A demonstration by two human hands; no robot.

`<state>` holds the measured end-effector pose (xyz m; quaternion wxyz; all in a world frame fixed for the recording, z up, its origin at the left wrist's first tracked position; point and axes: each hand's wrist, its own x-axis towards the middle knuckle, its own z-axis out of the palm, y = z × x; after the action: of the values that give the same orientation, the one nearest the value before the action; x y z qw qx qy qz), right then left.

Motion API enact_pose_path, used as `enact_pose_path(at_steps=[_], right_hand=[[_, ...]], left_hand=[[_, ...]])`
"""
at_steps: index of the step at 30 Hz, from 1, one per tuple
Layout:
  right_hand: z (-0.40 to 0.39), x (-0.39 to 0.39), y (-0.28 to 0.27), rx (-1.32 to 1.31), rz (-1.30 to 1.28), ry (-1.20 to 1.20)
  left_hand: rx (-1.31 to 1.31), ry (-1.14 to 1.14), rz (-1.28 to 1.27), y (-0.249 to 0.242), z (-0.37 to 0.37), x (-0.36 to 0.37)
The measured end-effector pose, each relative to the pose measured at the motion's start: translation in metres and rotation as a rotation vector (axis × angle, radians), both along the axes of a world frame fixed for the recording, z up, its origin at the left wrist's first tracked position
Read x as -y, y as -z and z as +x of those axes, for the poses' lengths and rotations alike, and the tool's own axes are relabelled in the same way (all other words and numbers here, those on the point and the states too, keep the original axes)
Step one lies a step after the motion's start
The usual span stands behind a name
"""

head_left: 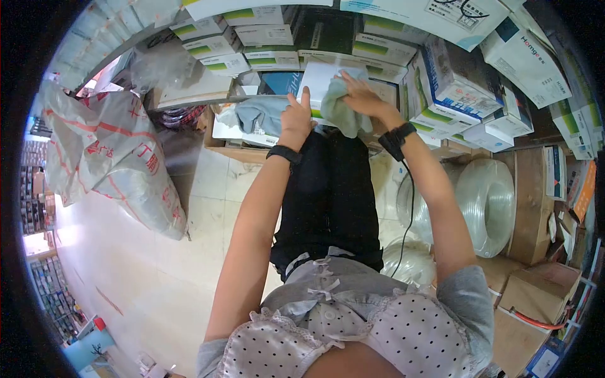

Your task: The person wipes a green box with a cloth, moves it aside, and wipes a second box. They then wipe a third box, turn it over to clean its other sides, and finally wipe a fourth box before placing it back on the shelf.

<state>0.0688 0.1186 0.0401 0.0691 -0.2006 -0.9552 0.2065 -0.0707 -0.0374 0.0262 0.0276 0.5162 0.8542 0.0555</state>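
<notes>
My left hand (pixel 296 120) rests against the left edge of a white box (pixel 317 80), its thumb and a finger apart. A green-grey cloth (pixel 345 108) lies over the box's right side, and my right hand (pixel 363 96) presses on it with the fingers on the fabric. Beside my left hand, a blue-grey cloth (pixel 259 114) lies on top of a carton.
Stacked white-and-green boxes (pixel 271 58) stand at the back, with more boxes (pixel 463 75) on the right. Coiled clear tubing (pixel 484 205) lies at the right. A large plastic bag (pixel 113 151) stands on the left floor. A black cable (pixel 413 208) hangs from my right wrist.
</notes>
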Motion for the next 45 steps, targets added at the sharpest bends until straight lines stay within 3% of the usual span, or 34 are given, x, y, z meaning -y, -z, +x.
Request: enact_pose_path(at_steps=[5, 8, 11, 14, 17, 20, 23, 26, 29, 32, 37, 40, 43, 45], right_hand=[[-0.030, -0.056, 0.045, 0.006, -0.088, 0.248], [-0.031, -0.071, 0.068, 0.041, 0.062, 0.167], [-0.017, -0.044, 0.041, -0.290, -0.387, 0.345], [-0.015, -0.025, 0.063, -0.671, -0.486, 0.525], [-0.005, 0.001, 0.069, -0.781, -0.742, 0.526], [0.005, 0.034, 0.039, -0.764, -0.777, 0.512], [0.004, 0.047, 0.037, -0.556, -0.340, 0.624], [-0.005, 0.027, 0.044, -0.357, -0.126, 0.614], [-0.008, 0.003, 0.023, -0.275, -0.435, 0.639], [-0.010, -0.045, 0.051, -0.305, -0.381, 0.553], [-0.026, -0.069, 0.053, -0.245, -0.780, 0.886], [-0.026, -0.055, 0.052, -0.301, -0.760, 0.930], [-0.016, -0.049, 0.050, -0.290, -0.746, 0.660], [-0.007, -0.025, 0.026, -0.225, -0.546, 0.645]], left_hand=[[0.053, -0.039, 0.008, 0.001, -0.001, -0.002], [0.087, -0.027, 0.006, 0.002, -0.004, -0.003], [0.094, -0.034, -0.005, 0.000, -0.003, -0.004], [0.116, -0.013, 0.001, 0.000, -0.004, -0.003], [0.112, -0.010, 0.002, 0.001, -0.004, -0.003], [0.123, -0.009, -0.008, 0.002, -0.004, -0.004], [0.131, -0.010, -0.020, 0.000, -0.005, -0.004], [0.136, -0.006, -0.014, -0.004, -0.004, -0.002], [0.117, -0.015, -0.012, -0.011, -0.001, 0.000], [0.136, -0.009, -0.030, -0.012, -0.002, 0.000], [0.104, -0.029, -0.030, -0.007, -0.002, -0.002], [0.112, -0.044, -0.032, -0.007, -0.001, -0.004], [0.127, -0.044, -0.055, -0.009, -0.001, -0.004], [0.137, -0.034, -0.062, -0.007, -0.002, -0.004]])
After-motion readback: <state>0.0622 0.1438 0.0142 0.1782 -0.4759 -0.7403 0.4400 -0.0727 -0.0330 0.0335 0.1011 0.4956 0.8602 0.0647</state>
